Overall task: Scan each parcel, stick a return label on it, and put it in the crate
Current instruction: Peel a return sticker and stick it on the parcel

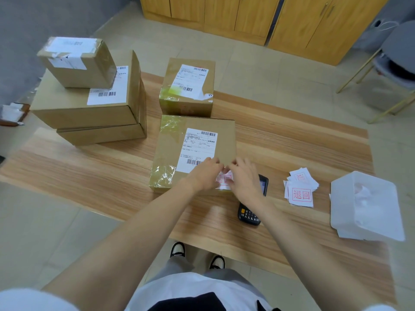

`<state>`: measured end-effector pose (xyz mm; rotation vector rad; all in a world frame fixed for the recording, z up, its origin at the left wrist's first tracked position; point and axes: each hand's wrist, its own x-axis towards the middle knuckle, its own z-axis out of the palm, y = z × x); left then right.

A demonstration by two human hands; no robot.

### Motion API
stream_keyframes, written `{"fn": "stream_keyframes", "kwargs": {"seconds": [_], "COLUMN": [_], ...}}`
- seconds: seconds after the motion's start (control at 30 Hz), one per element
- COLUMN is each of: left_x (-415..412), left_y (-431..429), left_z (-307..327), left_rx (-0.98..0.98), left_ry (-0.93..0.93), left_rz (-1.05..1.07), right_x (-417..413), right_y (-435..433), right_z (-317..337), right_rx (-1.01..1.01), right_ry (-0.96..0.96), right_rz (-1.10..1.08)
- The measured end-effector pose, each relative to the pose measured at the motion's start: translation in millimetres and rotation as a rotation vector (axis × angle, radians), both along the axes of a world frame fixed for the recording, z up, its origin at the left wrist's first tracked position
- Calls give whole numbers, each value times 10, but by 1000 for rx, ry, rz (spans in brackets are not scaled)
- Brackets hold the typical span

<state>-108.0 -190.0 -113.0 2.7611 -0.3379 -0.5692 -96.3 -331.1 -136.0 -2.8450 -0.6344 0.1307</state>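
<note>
- The parcel (193, 151) in hand lies flat near the middle of the desk (112, 167), shipping sheet up, its near edge toward the person, which puts its top within easy reach of both arms.
- A return label (224, 179), white with red print, sits at the parcel's near right corner, beside the printed sheet, probably so the barcodes stay uncovered.
- The left hand (205, 176) lies fingers-down on the label's left part, and the right hand (246, 179) covers its right part; both seem to press or smooth it, fingers loosely spread, clamped on nothing that I can see.
- Whether the label is fully stuck I cannot tell, since the hands hide most of it.
- The scanner (252, 205) lies just right of the parcel and partly under the right wrist, laid aside, it seems, to free both hands.
- Further right lie a loose stack of labels (301, 189) and a white tray (368, 207) at the desk's right edge.
- Beyond the parcel stands a second box (187, 88); to the far left three boxes (89, 95) are stacked.
- No crate is in view.
- Bare desk lies left of the parcel and along the near edge; lifting it toward the near left looks least obstructed.
</note>
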Motion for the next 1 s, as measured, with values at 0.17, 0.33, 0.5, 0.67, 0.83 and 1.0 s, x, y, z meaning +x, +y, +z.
{"fn": "stream_keyframes", "kwargs": {"seconds": [0.17,0.33,0.5,0.67,0.83,1.0], "left_x": [-25,-14,12,10,-2,-80], "left_y": [38,155,156,208,152,87], "left_z": [-85,-69,-31,-38,-62,-145], "left_rx": [-15,27,81,92,5,17], "left_ry": [-13,-1,-16,-16,4,-81], "left_rz": [18,36,30,59,107,103], "right_x": [-44,64,126,138,103,41], "right_y": [-85,-359,-454,-451,-334,-230], "right_z": [-92,-58,-42,9,72,40], "right_rx": [-80,-159,-158,-97,52,11], "right_ry": [-6,88,172,241,289,287], "right_rz": [110,96,83,88,-22,-2]}}
